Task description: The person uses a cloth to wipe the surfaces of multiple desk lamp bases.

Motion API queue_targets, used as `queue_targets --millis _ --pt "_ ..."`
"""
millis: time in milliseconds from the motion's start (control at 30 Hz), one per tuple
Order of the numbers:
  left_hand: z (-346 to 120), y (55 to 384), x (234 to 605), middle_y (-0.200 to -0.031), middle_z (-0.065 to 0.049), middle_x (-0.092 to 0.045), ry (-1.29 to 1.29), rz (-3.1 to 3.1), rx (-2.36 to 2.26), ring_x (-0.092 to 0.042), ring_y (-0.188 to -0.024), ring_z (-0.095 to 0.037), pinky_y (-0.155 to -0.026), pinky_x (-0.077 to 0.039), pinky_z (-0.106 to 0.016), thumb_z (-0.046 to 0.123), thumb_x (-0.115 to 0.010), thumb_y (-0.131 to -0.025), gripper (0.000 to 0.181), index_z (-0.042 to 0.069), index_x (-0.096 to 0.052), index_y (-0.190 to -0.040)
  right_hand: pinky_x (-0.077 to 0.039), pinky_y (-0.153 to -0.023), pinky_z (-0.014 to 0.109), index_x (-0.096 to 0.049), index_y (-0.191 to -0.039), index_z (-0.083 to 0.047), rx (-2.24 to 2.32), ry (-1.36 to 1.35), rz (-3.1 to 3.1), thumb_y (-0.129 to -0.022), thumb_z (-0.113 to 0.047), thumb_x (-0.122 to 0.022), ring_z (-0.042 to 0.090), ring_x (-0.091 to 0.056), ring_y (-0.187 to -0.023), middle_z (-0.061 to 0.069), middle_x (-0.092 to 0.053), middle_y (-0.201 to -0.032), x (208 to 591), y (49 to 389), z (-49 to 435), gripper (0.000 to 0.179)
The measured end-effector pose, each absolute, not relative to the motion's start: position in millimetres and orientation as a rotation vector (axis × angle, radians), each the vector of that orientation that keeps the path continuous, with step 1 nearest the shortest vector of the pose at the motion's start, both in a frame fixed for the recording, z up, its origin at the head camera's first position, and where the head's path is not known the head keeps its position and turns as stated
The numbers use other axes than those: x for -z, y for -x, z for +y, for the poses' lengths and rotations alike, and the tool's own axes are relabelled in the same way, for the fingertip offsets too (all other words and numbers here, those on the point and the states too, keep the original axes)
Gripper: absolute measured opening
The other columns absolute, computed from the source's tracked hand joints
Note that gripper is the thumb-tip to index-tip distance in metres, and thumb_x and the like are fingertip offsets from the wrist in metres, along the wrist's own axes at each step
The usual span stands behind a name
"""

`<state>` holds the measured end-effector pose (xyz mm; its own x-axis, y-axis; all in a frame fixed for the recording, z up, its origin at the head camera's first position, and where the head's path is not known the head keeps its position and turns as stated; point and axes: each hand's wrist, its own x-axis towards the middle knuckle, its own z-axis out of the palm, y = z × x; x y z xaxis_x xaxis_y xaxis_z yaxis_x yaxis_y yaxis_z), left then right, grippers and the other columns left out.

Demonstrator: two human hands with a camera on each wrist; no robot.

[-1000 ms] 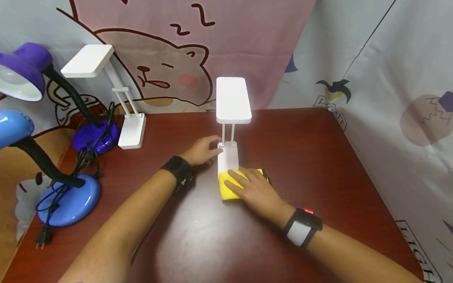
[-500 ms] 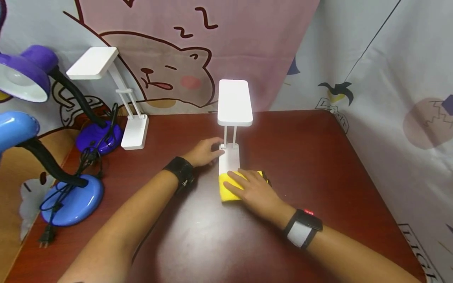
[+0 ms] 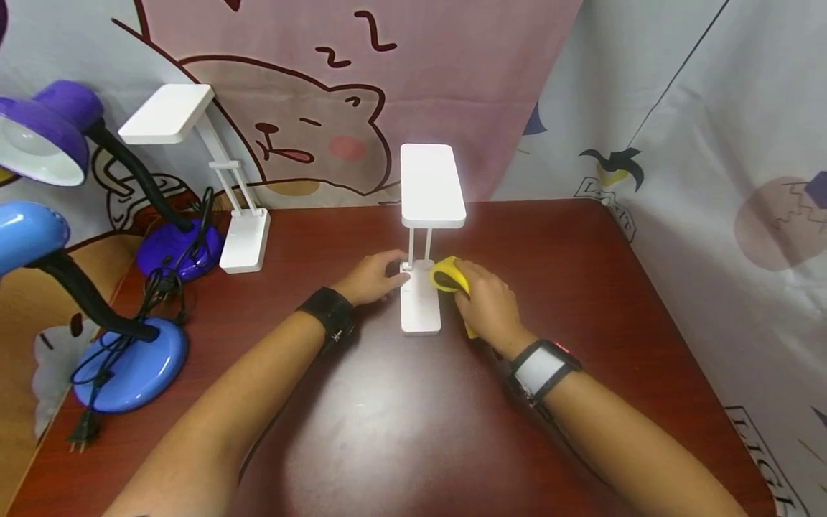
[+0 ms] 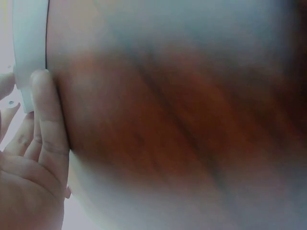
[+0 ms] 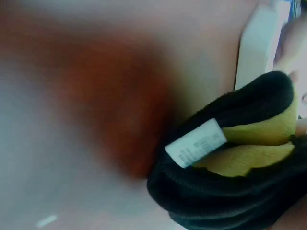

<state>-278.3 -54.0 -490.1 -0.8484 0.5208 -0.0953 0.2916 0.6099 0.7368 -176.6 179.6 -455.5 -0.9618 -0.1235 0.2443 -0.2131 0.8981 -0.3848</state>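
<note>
A white desk lamp [image 3: 420, 305] with a bright rectangular head stands upright mid-table. My left hand [image 3: 375, 278] holds its base from the left side, thumb over the top near the two thin posts. In the left wrist view, the fingers [image 4: 48, 110] lie along the base's side. On the other side of the base, my right hand [image 3: 492, 301] grips a bunched cleaning cloth [image 3: 459, 274], yellow on one face and dark on the other. A white label [image 5: 196, 143] hangs from the cloth in the right wrist view. The cloth's edge is at the base's right side; contact is unclear.
At the left stand a second white lamp [image 3: 245, 244], a purple lamp [image 3: 45, 143] and a blue lamp [image 3: 138, 373], with black cords and a plug [image 3: 84, 431] by them. Printed curtains [image 3: 678, 273] border the reddish-brown table [image 3: 581, 287] at the back and right.
My right hand has lifted the cloth off the front of the lamp base and moved it up and right, bunching it. The left hand stays on the base.
</note>
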Motion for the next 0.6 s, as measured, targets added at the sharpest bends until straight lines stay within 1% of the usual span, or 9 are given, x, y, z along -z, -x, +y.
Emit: queue_targets --millis 33,100,133,167,233,300,467,500,600 --pt "-54 278 491 -0.117 -0.007 -0.067 -0.682 2.561 -1.060 -0.069 -0.093 -0.026 -0.083 -0.058 -0.042 0.031 -0.069 -0.094 0.049 0.016 -0.055 -0.139 -0.056 -0.087 0.055 -0.054 -0.143 -0.012 -0.638 -0.201 -2.865 -0.087 -0.013 -0.070 0.033 -0.065 -0.117 0.011 -0.060 -0.140 456 184 177 0.059" --pt "-54 278 491 -0.127 -0.005 -0.065 -0.730 2.595 -1.028 -0.065 -0.113 -0.024 -0.100 -0.051 -0.043 0.034 -0.071 -0.092 0.052 0.015 -0.056 -0.138 -0.055 -0.088 0.055 -0.053 -0.144 -0.010 -0.672 -0.135 -2.895 -0.089 -0.016 -0.069 0.033 -0.064 -0.119 0.011 -0.060 -0.140 455 194 173 0.058" --pt "-55 278 492 -0.131 -0.003 -0.064 -0.752 2.610 -1.017 -0.061 -0.121 -0.023 -0.107 -0.046 -0.042 0.035 -0.072 -0.091 0.053 0.014 -0.056 -0.137 -0.055 -0.087 0.055 -0.053 -0.144 -0.010 -0.683 -0.120 -2.910 -0.089 -0.017 -0.069 0.033 -0.064 -0.118 0.011 -0.060 -0.139 455 198 170 0.058" --pt "-55 278 492 -0.131 -0.003 -0.064 -0.768 2.621 -1.007 -0.056 -0.128 -0.021 -0.112 -0.041 -0.042 0.037 -0.073 -0.090 0.053 0.014 -0.057 -0.136 -0.055 -0.087 0.055 -0.053 -0.144 -0.009 -0.687 -0.114 -2.921 -0.089 -0.017 -0.069 0.033 -0.065 -0.116 0.011 -0.061 -0.138 455 200 167 0.058" --pt "-55 278 492 -0.130 -0.002 -0.064 -0.773 2.618 -1.014 -0.056 -0.128 -0.020 -0.113 -0.041 -0.042 0.037 -0.073 -0.090 0.052 0.015 -0.057 -0.135 -0.055 -0.086 0.054 -0.053 -0.143 -0.007 -0.676 -0.119 -2.938 -0.089 -0.018 -0.069 0.032 -0.065 -0.113 0.013 -0.063 -0.135 455 199 164 0.057" --pt "-53 277 491 -0.129 -0.002 -0.065 -0.769 2.609 -1.031 -0.056 -0.127 -0.020 -0.113 -0.040 -0.042 0.036 -0.073 -0.090 0.051 0.014 -0.058 -0.134 -0.056 -0.083 0.052 -0.056 -0.140 -0.005 -0.659 -0.143 -2.951 -0.088 -0.017 -0.069 0.031 -0.067 -0.106 0.014 -0.064 -0.130 455 191 164 0.054" --pt "-53 275 491 -0.130 -0.003 -0.064 -0.741 2.613 -1.036 -0.056 -0.128 -0.021 -0.113 -0.041 -0.042 0.034 -0.073 -0.091 0.051 0.014 -0.057 -0.135 -0.058 -0.072 0.049 -0.060 -0.134 -0.004 -0.578 -0.253 -2.992 -0.085 -0.018 -0.068 0.030 -0.069 -0.092 0.014 -0.066 -0.125 453 158 165 0.052" --pt "-53 275 491 -0.130 -0.003 -0.064 -0.737 2.617 -1.033 -0.056 -0.129 -0.021 -0.113 -0.041 -0.042 0.034 -0.073 -0.091 0.051 0.014 -0.057 -0.135 -0.058 -0.072 0.048 -0.061 -0.134 -0.005 -0.570 -0.270 -3.002 -0.085 -0.019 -0.068 0.029 -0.069 -0.092 0.014 -0.067 -0.125 453 152 166 0.052" --pt "-53 274 492 -0.130 -0.003 -0.064 -0.735 2.623 -1.031 -0.055 -0.129 -0.021 -0.113 -0.041 -0.042 0.034 -0.073 -0.090 0.052 0.014 -0.057 -0.135 -0.056 -0.070 0.044 -0.062 -0.133 -0.006 -0.604 -0.282 -3.017 -0.087 -0.023 -0.070 0.026 -0.067 -0.084 0.013 -0.069 -0.115 453 144 169 0.050"
